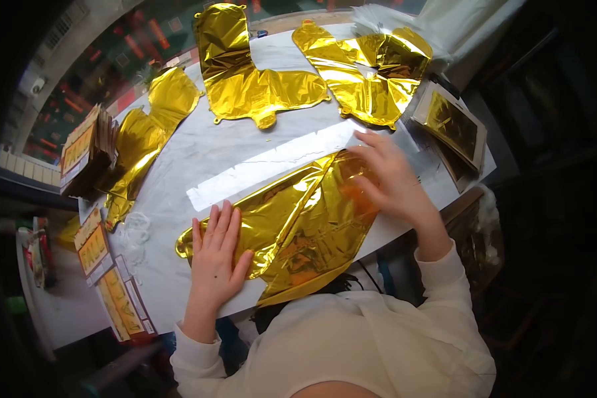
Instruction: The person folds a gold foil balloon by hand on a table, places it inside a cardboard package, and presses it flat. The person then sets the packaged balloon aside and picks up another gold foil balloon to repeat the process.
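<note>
A large gold foil sheet or flat balloon (pixel 312 219) lies at the table's near edge, its lower part hanging over it. My left hand (pixel 217 255) rests flat on its left end with the fingers spread. Over its upper right corner is my right hand (pixel 388 172), fingers apart and somewhat bent; whether the fingertips touch the foil is hard to tell. Just beyond the foil lies a long white strip (pixel 265 166) with small notches along its edge, its right end near my right fingertips.
More flat gold foil shapes lie at the back (pixel 259 89), back right (pixel 371 79) and left (pixel 139 136). A stack of printed packets (pixel 86 152) stands far left, with printed cards (pixel 119 298) below and white string (pixel 134 232) alongside. Framed-looking gold packets (pixel 451 126) lie right.
</note>
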Action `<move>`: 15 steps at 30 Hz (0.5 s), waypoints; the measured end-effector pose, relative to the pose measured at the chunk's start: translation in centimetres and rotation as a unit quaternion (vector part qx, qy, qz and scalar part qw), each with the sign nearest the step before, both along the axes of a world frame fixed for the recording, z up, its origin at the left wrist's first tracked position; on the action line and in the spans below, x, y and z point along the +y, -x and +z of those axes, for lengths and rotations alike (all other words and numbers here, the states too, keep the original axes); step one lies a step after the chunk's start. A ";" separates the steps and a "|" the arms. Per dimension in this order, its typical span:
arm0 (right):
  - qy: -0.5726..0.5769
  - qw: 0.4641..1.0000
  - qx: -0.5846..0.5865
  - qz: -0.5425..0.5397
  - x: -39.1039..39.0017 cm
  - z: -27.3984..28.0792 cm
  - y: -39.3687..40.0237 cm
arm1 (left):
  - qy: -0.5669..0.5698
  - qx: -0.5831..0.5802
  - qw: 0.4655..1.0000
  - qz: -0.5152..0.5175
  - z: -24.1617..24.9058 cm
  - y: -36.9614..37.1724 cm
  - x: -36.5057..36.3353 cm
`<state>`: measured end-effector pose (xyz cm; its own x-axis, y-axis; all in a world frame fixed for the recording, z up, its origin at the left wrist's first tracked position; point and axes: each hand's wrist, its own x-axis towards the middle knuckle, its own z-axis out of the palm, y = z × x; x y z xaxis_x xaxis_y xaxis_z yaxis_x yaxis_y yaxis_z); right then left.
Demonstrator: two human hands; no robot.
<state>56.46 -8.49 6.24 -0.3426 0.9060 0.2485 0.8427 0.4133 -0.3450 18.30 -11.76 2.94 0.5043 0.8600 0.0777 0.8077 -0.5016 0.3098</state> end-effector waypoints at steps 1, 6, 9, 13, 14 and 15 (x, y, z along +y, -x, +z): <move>0.009 0.999 0.031 -0.015 -0.6 0.8 -1.2 | 0.006 0.000 1.000 0.000 0.1 -0.1 0.0; 0.041 0.997 0.050 0.034 -4.1 0.2 -3.9 | 0.014 -0.013 1.000 -0.001 0.2 0.0 0.2; 0.043 0.996 0.072 0.031 -4.6 -0.7 -4.0 | 0.018 -0.010 1.000 -0.006 0.5 0.1 0.2; 0.021 0.997 0.074 0.015 -4.2 -1.1 -3.6 | 0.000 -0.010 1.000 -0.004 0.2 0.0 0.1; 0.020 0.997 0.073 0.016 -4.1 -1.2 -3.5 | -0.011 -0.006 1.000 -0.001 0.2 0.0 0.1; 0.006 0.998 0.066 0.015 -4.0 -1.3 -3.4 | -0.012 -0.006 1.000 0.000 0.2 0.0 0.0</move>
<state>59.86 -12.46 4.96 -0.3354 0.8989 0.2821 0.7766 0.4333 -0.4573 18.29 -11.74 3.18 0.5026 0.8582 0.1045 0.8041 -0.5084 0.3082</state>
